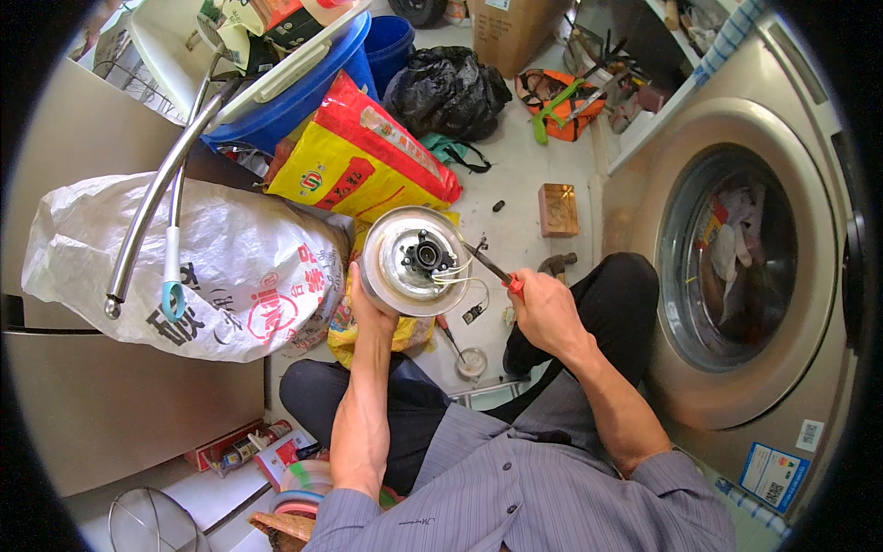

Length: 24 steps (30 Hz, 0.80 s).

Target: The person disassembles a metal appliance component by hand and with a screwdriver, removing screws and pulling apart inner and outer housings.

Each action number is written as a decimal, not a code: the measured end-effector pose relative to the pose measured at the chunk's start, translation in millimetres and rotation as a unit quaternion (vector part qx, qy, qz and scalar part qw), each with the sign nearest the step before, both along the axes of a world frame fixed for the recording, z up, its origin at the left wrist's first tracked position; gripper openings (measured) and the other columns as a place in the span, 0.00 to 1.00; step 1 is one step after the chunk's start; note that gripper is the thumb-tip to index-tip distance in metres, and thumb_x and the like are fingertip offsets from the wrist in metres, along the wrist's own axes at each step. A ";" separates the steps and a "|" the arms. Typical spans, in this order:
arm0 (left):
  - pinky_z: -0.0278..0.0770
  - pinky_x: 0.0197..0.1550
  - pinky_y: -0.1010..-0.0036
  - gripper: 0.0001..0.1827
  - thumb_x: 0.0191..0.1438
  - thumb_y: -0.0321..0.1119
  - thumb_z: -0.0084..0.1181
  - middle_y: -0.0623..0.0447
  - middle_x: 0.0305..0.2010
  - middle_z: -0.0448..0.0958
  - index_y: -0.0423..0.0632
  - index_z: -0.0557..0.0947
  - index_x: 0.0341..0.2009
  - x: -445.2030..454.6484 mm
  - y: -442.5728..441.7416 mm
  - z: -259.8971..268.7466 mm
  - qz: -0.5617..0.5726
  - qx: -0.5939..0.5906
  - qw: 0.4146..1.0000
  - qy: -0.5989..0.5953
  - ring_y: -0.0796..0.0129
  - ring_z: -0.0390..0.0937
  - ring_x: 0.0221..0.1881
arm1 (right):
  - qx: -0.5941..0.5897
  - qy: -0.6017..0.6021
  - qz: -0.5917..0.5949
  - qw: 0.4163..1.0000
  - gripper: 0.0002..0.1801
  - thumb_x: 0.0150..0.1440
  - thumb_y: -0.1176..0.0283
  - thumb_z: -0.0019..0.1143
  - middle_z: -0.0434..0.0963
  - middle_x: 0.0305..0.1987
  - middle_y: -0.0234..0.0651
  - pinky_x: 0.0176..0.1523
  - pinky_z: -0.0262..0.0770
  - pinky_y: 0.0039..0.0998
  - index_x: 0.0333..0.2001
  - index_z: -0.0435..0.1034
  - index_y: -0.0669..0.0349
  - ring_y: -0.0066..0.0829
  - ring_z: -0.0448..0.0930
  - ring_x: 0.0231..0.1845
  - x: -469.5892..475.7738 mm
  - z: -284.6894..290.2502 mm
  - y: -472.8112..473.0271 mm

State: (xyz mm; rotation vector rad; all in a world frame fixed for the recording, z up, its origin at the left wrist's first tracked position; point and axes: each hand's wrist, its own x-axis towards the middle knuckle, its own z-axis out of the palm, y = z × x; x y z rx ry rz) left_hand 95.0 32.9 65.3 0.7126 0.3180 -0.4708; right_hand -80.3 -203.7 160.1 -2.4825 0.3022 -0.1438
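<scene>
My left hand (372, 303) grips the side of a round metal appliance body (386, 276), possibly a kettle, with its underside facing up. A black round connector (424, 255) sits at its centre, and pale wires (452, 277) run out past the rim. In my right hand (548, 310) is a red-handled tool (493, 265), its long dark shaft reaching towards the wires at the rim. Whether its tip touches them I cannot tell. A small black part (473, 314) appears beside the appliance, near a thin wire. Below lies a screwdriver (450, 338), its tip at a small round dish (472, 362).
A hammer (557, 265) and an amber-coloured box (559, 210) lie on the floor near my right knee. The front-loading washing machine (648, 276) stands at right. White woven sack (207, 269), yellow-and-red bag (365, 159), black plastic bag (448, 93) and orange tool bag (560, 103) surround the work.
</scene>
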 end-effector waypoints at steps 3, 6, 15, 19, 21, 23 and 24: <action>0.68 0.68 0.59 0.33 0.71 0.57 0.35 0.46 0.65 0.74 0.43 0.73 0.64 0.0 2.7 -0.8 -0.010 -0.013 1.000 0.004 0.54 0.72 0.65 | -0.062 -0.037 0.002 0.997 0.08 0.58 0.73 0.59 0.78 0.33 0.46 0.40 0.72 0.47 0.40 0.72 0.62 0.51 0.78 0.36 1.2 12.0 -0.5; 0.69 0.67 0.59 0.33 0.71 0.57 0.37 0.46 0.65 0.75 0.44 0.74 0.64 3.3 5.4 -2.3 -0.015 -0.035 0.999 0.004 0.55 0.73 0.64 | -0.091 -0.042 -0.031 0.994 0.07 0.58 0.73 0.58 0.78 0.33 0.46 0.40 0.73 0.47 0.39 0.72 0.62 0.50 0.78 0.36 4.4 18.3 -10.7; 0.72 0.66 0.59 0.29 0.70 0.56 0.42 0.50 0.64 0.74 0.49 0.73 0.64 18.9 22.4 10.6 0.088 0.011 0.995 0.044 0.57 0.73 0.64 | -0.124 0.194 -0.034 0.973 0.08 0.58 0.74 0.52 0.82 0.36 0.55 0.46 0.77 0.51 0.38 0.76 0.65 0.55 0.83 0.42 13.6 2.1 -54.7; 0.76 0.63 0.60 0.27 0.70 0.54 0.42 0.51 0.63 0.75 0.50 0.73 0.63 26.8 23.5 23.0 0.115 0.038 0.993 0.014 0.60 0.75 0.62 | -0.008 0.202 -0.109 0.973 0.12 0.57 0.69 0.54 0.81 0.37 0.59 0.48 0.76 0.52 0.39 0.77 0.67 0.60 0.82 0.43 60.8 -45.5 -56.2; 0.77 0.62 0.60 0.25 0.70 0.51 0.43 0.51 0.61 0.76 0.49 0.73 0.63 33.7 39.8 17.9 0.118 0.024 0.993 -0.013 0.60 0.76 0.61 | 0.081 0.217 -0.134 0.964 0.13 0.56 0.68 0.56 0.81 0.35 0.57 0.46 0.76 0.50 0.37 0.76 0.69 0.59 0.82 0.41 93.3 -77.7 -48.2; 0.77 0.62 0.60 0.24 0.70 0.50 0.43 0.52 0.61 0.76 0.49 0.73 0.62 32.6 40.8 24.1 0.118 0.063 0.989 -0.070 0.60 0.76 0.60 | 0.164 0.230 -0.179 0.942 0.13 0.56 0.68 0.56 0.81 0.33 0.55 0.44 0.77 0.48 0.35 0.76 0.70 0.56 0.82 0.39 106.4 -131.9 -48.8; 0.77 0.63 0.59 0.23 0.70 0.47 0.43 0.49 0.61 0.76 0.47 0.73 0.62 31.6 25.9 38.4 0.123 0.055 0.991 -0.025 0.59 0.76 0.60 | 0.199 0.232 -0.221 0.926 0.13 0.56 0.68 0.57 0.81 0.32 0.54 0.43 0.76 0.48 0.35 0.76 0.70 0.55 0.82 0.38 101.7 -182.0 -58.7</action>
